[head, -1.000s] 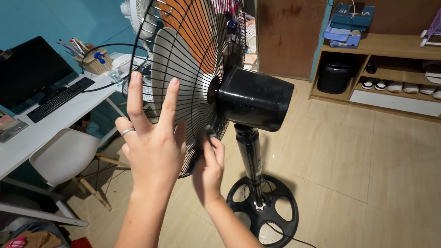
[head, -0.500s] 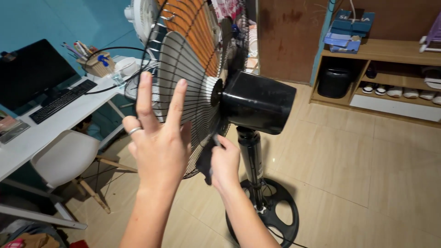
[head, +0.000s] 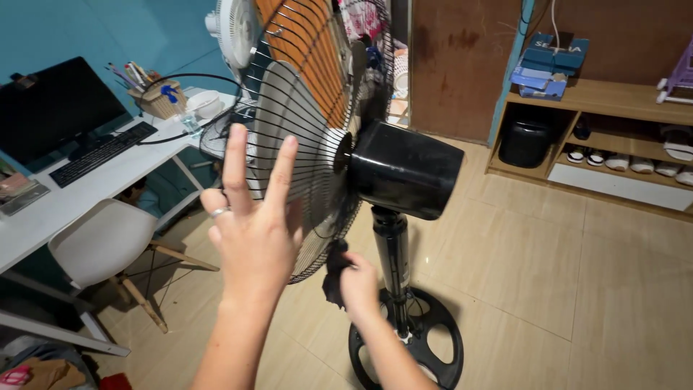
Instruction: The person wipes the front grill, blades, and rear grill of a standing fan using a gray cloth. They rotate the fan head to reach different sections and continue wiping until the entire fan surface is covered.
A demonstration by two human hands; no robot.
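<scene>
The fan cage [head: 303, 152] stands right in front of you, its pole [head: 393, 267] going straight up and down; your left hand [head: 253, 231] is spread flat on the wires, nearer the middle. Your right hand [head: 357, 285] is lower, closed around one dark cloth [head: 334, 274] at the cage's bottom edge. One standing fan, one cloth, two hands
</scene>
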